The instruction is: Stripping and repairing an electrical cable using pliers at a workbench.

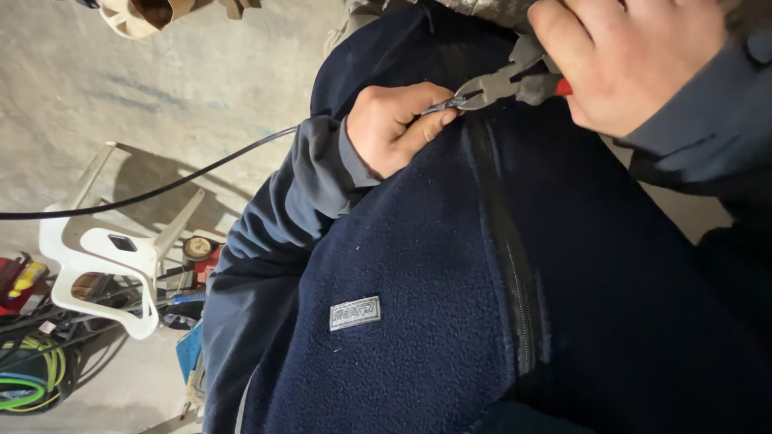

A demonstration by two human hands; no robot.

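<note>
Left hand [394, 128] pinches the wire [438, 106] end against the fleece [418, 305], right hand [627, 60] clenched on pliers [498, 80] whose tips bite that end; best to hold the wire taut, squeeze steadily, tips square.

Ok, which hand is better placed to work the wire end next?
Likely right. The right hand grips the pliers, jaws at the wire end; the left hand only pinches it steady.

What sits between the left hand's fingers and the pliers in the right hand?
In the head view, a thin dark wire bridges the left hand and the pliers held by the right hand.
</note>
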